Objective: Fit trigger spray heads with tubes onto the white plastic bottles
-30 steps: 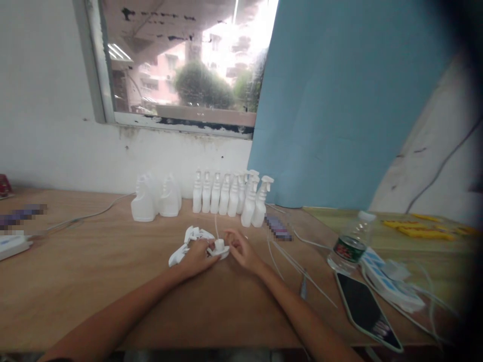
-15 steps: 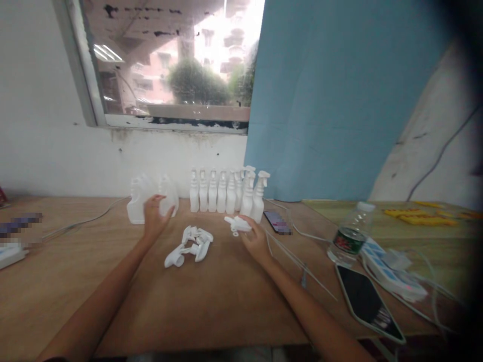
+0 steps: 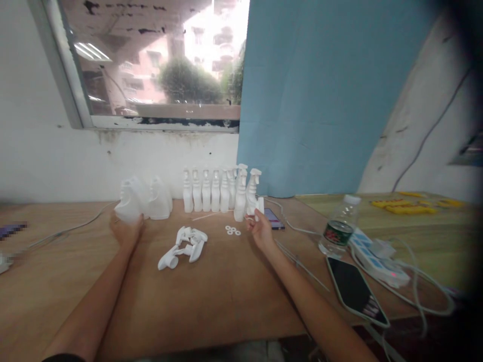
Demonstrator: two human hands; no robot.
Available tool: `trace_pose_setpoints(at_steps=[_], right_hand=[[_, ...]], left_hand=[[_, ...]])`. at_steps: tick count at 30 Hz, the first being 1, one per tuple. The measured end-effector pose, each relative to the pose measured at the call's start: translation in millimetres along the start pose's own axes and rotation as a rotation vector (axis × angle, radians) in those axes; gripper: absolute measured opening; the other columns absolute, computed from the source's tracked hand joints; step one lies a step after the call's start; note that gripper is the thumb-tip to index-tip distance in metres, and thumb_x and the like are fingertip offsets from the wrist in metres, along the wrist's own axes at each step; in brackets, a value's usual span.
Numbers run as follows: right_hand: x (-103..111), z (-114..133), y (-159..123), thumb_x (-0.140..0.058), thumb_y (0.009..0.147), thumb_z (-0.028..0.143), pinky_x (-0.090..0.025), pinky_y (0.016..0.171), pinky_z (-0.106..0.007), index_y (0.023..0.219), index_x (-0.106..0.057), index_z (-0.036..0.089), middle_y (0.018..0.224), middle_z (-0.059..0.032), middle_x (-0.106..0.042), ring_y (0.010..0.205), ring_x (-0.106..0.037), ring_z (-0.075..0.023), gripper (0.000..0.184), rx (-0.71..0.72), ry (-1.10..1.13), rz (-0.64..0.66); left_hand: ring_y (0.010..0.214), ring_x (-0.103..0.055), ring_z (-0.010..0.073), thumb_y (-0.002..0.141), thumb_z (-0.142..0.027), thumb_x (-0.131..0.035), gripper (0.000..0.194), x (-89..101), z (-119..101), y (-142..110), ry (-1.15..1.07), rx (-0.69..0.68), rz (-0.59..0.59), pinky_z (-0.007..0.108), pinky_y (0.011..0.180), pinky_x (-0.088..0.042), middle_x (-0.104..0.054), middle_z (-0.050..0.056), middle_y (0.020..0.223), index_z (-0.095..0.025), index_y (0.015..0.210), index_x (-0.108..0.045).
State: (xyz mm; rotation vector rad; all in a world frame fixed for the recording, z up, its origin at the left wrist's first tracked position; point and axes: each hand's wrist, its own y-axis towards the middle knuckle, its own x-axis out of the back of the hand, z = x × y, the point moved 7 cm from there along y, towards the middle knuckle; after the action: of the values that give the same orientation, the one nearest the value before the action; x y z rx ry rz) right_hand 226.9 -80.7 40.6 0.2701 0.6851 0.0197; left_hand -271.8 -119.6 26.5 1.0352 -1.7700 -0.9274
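Left hand (image 3: 126, 230): yours, its grip closed around the lower part of a white, handled plastic jug (image 3: 130, 205), which leans at the left end of the bottle group, near the wall. Right hand (image 3: 261, 230): yours, its grip narrow, fingers pinching a white plastic trigger spray head (image 3: 259, 204) in front of the right end of the bottle row; a thin white tube (image 3: 206, 216) reaches leftward from near your fingers. Beside the held jug, one second white jug (image 3: 160, 201), upright. To its right, a row of slim white plastic bottles (image 3: 206, 193), upright, the rightmost ones topped with trigger heads. On the brown wooden worktop (image 3: 211, 301) between your forearms: one loose cluster of white spray heads (image 3: 194, 244); several small white rings (image 3: 233, 231). Right side: a clear water bottle (image 3: 337, 229), a dark-screened phone (image 3: 356, 290), a white-and-blue power strip (image 3: 377, 264).
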Motion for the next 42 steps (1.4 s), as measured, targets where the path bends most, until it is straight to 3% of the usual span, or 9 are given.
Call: trace_pose_setpoints(at_steps=[1, 2, 7, 10, 24, 29, 36, 42], right_hand=[[-1, -1, 0, -0.073, 0.068, 0.039, -0.043, 0.042, -0.022, 0.084, -0.053, 0.02, 0.073, -0.0008, -0.067, 0.047, -0.054, -0.0104, 0.032, -0.037, 0.031, 0.014], [-1, -1, 0, -0.072, 0.068, 0.039, -0.044, 0.043, -0.023, 0.084, -0.052, 0.021, 0.073, -0.0003, -0.067, 0.047, -0.053, -0.0101, 0.031, -0.067, 0.056, 0.022], [1, 3, 0, -0.068, 0.068, 0.039, -0.042, 0.042, -0.023, 0.083, -0.052, 0.022, 0.071, 0.0009, -0.067, 0.044, -0.047, -0.009, 0.028, -0.112, 0.136, -0.023], [4, 3, 0, -0.068, 0.067, 0.038, -0.041, 0.041, -0.023, 0.082, -0.052, 0.022, 0.073, 0.0, -0.067, 0.044, -0.045, -0.0089, 0.026, -0.121, 0.16, -0.055], [10, 0, 4, -0.065, 0.069, 0.038, -0.038, 0.039, -0.022, 0.079, -0.053, 0.022, 0.07, 0.0006, -0.066, 0.042, -0.042, -0.0079, 0.022, -0.102, 0.165, -0.055], [0, -6, 0, -0.068, 0.07, 0.038, -0.041, 0.041, -0.022, 0.082, -0.056, 0.02, 0.073, -0.0001, -0.067, 0.043, -0.046, -0.0082, 0.025, -0.083, 0.029, -0.004], [-33, -20, -21, -0.077, 0.067, 0.034, -0.051, 0.055, -0.027, 0.084, -0.062, 0.017, 0.075, -0.0025, -0.067, 0.06, -0.061, -0.0141, 0.029, -0.036, -0.194, 0.16], [-47, -28, -32, -0.076, 0.068, 0.034, -0.049, 0.06, -0.028, 0.094, -0.066, 0.016, 0.081, -0.003, -0.068, 0.062, -0.059, -0.0134, 0.033, 0.025, -0.35, 0.275]], left_hand=[[0.123, -0.032, 0.0452, 0.078, -0.055, -0.058, 0.095, 11.9, -1, -2, 0.06, 0.112, -0.097, 0.063, 0.097, -0.029, -0.029, 0.025, 0.14, -0.009, 0.143, -0.007], [0.122, -0.036, 0.0426, 0.075, -0.055, -0.062, 0.095, 18.3, -11, -4, 0.088, 0.133, -0.109, 0.059, 0.099, -0.03, -0.034, 0.023, 0.138, -0.009, 0.143, -0.014], [0.129, -0.033, 0.0378, 0.07, -0.05, -0.064, 0.092, 22.9, -91, -8, 0.092, -0.228, 0.141, 0.054, 0.107, -0.021, -0.037, 0.022, 0.141, -0.012, 0.144, -0.024], [0.131, -0.033, 0.036, 0.071, -0.048, -0.063, 0.088, 22.4, -115, -12, 0.079, -0.34, 0.199, 0.052, 0.11, -0.016, -0.039, 0.021, 0.139, -0.013, 0.143, -0.027], [0.13, -0.034, 0.0352, 0.072, -0.05, -0.061, 0.088, 16.8, -113, -13, 0.11, -0.396, 0.266, 0.051, 0.11, -0.013, -0.041, 0.021, 0.139, -0.013, 0.144, -0.027], [0.129, -0.034, 0.0348, 0.074, -0.046, -0.06, 0.082, 21.6, -131, -14, 0.075, -0.439, 0.278, 0.052, 0.11, -0.012, -0.041, 0.018, 0.138, -0.016, 0.144, -0.029], [0.126, -0.034, 0.0365, 0.072, -0.047, -0.063, 0.085, 19.4, -171, -23, -0.013, -0.603, 0.361, 0.054, 0.108, -0.016, -0.041, 0.016, 0.139, -0.021, 0.146, -0.031], [0.127, -0.032, 0.0378, 0.072, -0.051, -0.063, 0.088, 10.8, -179, -31, -0.034, -0.635, 0.422, 0.054, 0.106, -0.019, -0.038, 0.017, 0.14, -0.021, 0.148, -0.028]])
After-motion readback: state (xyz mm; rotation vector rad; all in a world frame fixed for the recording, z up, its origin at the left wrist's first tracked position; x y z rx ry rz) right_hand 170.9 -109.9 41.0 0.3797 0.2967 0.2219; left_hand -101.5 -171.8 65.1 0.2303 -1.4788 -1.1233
